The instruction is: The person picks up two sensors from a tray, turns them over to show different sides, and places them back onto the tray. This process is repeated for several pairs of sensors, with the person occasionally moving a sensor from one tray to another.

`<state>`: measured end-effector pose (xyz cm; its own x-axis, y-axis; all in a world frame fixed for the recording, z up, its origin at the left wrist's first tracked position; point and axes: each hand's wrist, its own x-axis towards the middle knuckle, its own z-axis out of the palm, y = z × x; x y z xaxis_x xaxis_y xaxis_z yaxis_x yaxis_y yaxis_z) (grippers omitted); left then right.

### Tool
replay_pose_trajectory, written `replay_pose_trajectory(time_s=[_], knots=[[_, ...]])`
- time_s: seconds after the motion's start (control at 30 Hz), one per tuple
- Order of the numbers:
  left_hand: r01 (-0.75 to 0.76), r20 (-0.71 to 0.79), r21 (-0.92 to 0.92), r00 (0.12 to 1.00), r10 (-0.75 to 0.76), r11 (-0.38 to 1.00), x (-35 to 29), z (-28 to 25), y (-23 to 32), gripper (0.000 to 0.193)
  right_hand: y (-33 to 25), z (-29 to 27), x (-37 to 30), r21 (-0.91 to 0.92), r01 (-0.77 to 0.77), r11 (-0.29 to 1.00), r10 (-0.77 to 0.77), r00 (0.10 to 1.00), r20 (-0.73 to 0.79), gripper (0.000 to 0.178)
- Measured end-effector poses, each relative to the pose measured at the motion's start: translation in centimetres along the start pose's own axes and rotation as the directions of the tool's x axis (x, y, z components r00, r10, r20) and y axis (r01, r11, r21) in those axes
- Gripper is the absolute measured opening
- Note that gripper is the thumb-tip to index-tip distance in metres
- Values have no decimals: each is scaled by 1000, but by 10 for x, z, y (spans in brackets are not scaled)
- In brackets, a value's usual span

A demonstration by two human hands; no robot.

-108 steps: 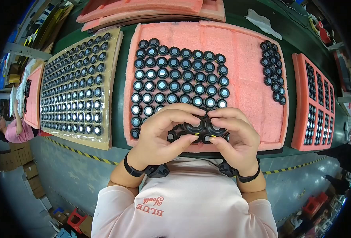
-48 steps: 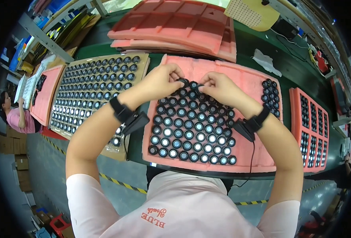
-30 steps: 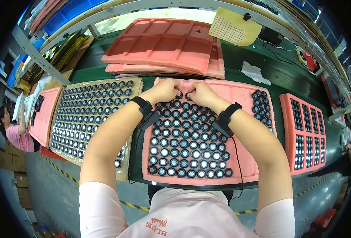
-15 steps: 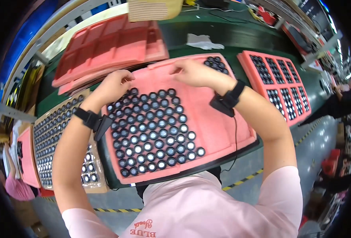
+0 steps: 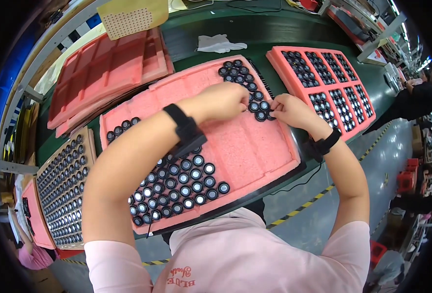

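A pink foam board (image 5: pixel 226 146) lies in front of me, bearing small round black parts with pale, shiny centres. One group of round black parts (image 5: pixel 196 174) covers the near left; another group of round black parts (image 5: pixel 235 72) runs down the far right edge. My left hand (image 5: pixel 230 101) reaches across the board with its fingers curled at that right group, and its grip is hidden. My right hand (image 5: pixel 294 111) comes from the right, fingertips pinched on a round black part (image 5: pixel 270 115) at the group's near end. My left forearm covers some of the left group.
Right of the board stands a pink divided tray (image 5: pixel 305 90) full of similar parts. Stacked pink foam sheets (image 5: pixel 99 68) lie far left, with a tray of parts (image 5: pixel 62 188) nearer. A white glove (image 5: pixel 220 44) rests on the green bench (image 5: pixel 255 29). Another person (image 5: pixel 33 254) is at far left.
My left hand has crossed from the left group to the right one. My right hand has moved right and nearer, onto the right group. The view has shifted, so the board appears further left.
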<state>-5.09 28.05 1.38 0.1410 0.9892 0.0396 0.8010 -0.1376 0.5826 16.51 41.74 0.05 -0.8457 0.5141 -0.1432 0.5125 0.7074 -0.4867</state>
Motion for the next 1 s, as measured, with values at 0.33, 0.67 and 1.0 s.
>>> replay_pose_trajectory(time_s=[0.33,0.67,1.0], knots=[[67,104,175,991,-86,982,42,41,24,20,3,13,-9,-78,165,983,-175,972,-156,33],[-45,28,119,999,42,992,37,55,19,23,4,9,-51,562,1,827,67,993,-101,19],[-194,-270,49,942,200,980,-2,41,30,23,-79,2,-80,921,147,360,-78,989,-127,30]])
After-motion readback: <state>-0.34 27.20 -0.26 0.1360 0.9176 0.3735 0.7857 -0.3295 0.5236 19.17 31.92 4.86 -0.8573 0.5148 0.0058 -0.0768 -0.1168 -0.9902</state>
